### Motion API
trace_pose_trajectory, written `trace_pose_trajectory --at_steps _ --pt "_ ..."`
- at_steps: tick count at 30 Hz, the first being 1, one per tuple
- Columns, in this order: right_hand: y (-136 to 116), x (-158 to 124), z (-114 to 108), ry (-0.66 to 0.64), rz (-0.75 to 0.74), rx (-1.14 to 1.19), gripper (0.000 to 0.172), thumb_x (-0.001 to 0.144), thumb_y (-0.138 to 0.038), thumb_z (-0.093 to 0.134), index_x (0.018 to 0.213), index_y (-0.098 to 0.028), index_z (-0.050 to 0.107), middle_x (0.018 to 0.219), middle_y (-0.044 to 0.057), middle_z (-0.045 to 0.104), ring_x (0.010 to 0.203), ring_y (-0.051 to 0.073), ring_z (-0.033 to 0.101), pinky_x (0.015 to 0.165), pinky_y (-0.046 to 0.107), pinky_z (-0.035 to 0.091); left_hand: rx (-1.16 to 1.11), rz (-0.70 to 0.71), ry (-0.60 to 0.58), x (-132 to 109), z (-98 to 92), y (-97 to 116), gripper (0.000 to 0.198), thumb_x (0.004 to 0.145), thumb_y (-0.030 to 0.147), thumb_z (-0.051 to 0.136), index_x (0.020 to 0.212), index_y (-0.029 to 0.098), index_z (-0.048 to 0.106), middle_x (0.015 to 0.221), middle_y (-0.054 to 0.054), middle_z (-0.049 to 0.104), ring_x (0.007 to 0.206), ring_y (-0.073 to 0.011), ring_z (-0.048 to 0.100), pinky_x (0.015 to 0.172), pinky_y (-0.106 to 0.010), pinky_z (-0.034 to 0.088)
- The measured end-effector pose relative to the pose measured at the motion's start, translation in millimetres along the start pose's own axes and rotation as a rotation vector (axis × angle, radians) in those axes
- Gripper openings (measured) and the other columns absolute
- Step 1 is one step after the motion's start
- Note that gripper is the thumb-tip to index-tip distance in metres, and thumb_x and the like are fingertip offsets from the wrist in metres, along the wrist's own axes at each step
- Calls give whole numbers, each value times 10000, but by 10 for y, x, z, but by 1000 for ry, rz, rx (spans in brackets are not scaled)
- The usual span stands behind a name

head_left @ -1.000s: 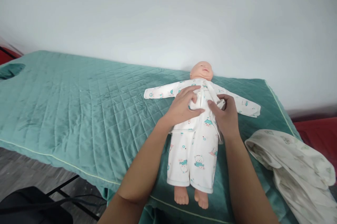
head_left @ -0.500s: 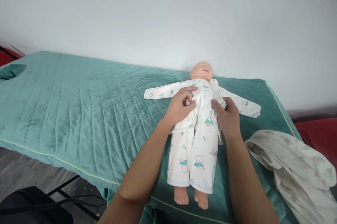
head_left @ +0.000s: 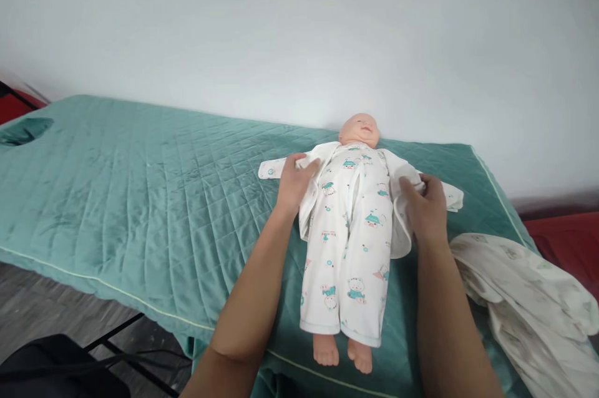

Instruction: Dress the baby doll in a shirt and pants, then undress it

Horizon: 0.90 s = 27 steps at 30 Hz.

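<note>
A baby doll [head_left: 359, 130] lies on its back, head toward the wall and bare feet toward me. White printed trousers [head_left: 360, 261] cover its legs. Its matching long-sleeved shirt [head_left: 402, 237] is spread apart at the front, both flaps turned outward over the arms and showing plain white lining. My left hand [head_left: 294, 184] rests at the flap on the left, thumb and fingers apart. On the other side my right hand [head_left: 425, 203] pinches the right flap between thumb and fingers. The doll's sleeves stretch out to either side.
A quilted green cover [head_left: 154, 198] lies over the bed, which has a hole [head_left: 25, 131] at its far left. A crumpled pale cloth [head_left: 528, 298] sits at the right edge. Behind stands a white wall [head_left: 281, 36]. Something black [head_left: 60, 367] is at lower left.
My hands have moved apart from the doll's chest, left hand leftward and right hand rightward. The shirt flaps have been opened outward, uncovering the printed front underneath.
</note>
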State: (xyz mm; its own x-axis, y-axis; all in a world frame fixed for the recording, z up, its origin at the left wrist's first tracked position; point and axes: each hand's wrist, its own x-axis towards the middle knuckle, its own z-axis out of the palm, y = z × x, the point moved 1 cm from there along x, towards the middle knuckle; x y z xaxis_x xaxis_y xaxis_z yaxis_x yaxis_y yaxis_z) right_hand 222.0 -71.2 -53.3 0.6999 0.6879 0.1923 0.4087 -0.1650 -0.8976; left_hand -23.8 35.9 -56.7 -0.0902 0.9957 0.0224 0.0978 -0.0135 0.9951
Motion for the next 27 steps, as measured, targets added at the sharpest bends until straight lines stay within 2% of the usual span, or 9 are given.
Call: trace_pose_trajectory --at_steps 3,6,10,13,15,19,23,27 --pt "-12 -36 75 -136 2 -81 521 767 -544 686 1130 -178 606 1000 59 657 879 214 581 813 356 465 140 -12 -145 -30 47 -26 379 786 421 745 1093 231 629 785 5 610 727 -172 586 706 -291 469" --pt "5 -34 94 -181 6 -155 537 776 -569 669 1134 -173 612 1038 92 675 926 247 595 849 390 465 186 20 -166 -18 55 -52 285 809 373 703 1047 234 630 824 -5 634 763 -189 601 747 -311 474" --pt "9 -13 72 -168 -21 -204 464 774 -542 647 1064 -181 637 989 91 683 890 252 591 834 399 464 249 133 -98 7 41 -36 194 795 267 667 982 230 631 940 -11 666 872 -197 614 846 -322 470" --pt "8 8 35 -143 -25 -228 355 762 -478 627 969 -190 643 879 64 676 800 226 570 757 365 450 277 115 -67 31 15 -29 212 780 202 638 989 232 624 750 23 622 679 -176 580 760 -313 471" --pt "30 35 0 -110 -13 -256 299 741 -436 619 917 -194 633 820 51 658 747 214 544 731 362 435 312 119 -26 67 -19 -47 228 771 167 619 989 235 627 704 29 604 622 -173 555 724 -309 462" --pt "123 110 -67 -38 2 -288 229 714 -380 604 861 -204 605 757 33 614 691 200 500 713 363 422 412 215 99 175 -109 -138 216 797 158 587 989 242 638 864 -10 672 765 -196 607 785 -310 452" --pt "210 174 -110 0 11 -290 210 721 -367 593 857 -208 597 759 27 596 705 203 499 726 365 424 510 231 153 242 -161 -233 204 837 189 568 1017 250 643 915 -29 691 860 -221 632 802 -315 449" --pt "245 203 -140 57 21 -306 168 727 -325 572 841 -201 588 768 38 593 723 213 512 756 379 433 582 274 191 211 -182 -270 220 854 172 543 1031 255 643 1018 -52 706 973 -243 637 836 -330 450"
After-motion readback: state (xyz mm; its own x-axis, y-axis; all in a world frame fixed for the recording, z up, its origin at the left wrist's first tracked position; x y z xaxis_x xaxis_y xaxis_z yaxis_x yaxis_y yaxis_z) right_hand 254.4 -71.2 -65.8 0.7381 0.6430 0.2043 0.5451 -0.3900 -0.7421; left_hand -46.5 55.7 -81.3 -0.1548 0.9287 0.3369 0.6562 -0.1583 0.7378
